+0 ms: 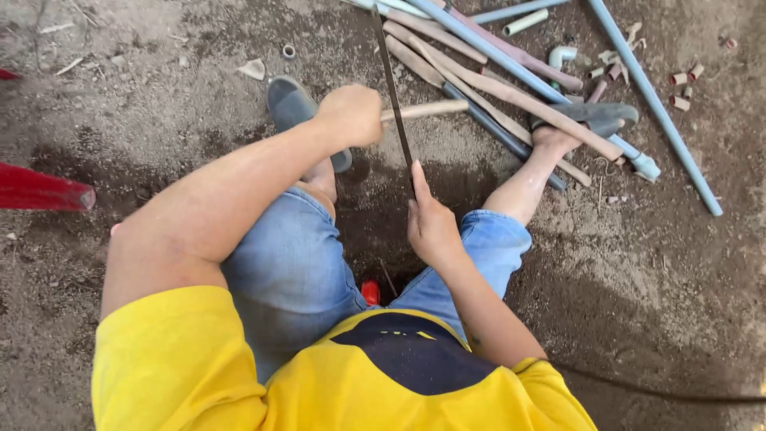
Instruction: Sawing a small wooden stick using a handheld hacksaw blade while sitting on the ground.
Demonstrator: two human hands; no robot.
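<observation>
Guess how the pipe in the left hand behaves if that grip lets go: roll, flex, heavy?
The tan pipe is round and slim, so it would probably roll on the dirt. It spans straight from the left hand toward the pipe pile, so likely stiff. Being thin, it is probably light. The right hand holds a saw blade across it.

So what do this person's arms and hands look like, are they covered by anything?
Both arms are bare from the shoulder down. The left hand and right hand wear no gloves, rings or watch that I can see. The only cover is the short yellow sleeves of a shirt with a dark panel.
</observation>
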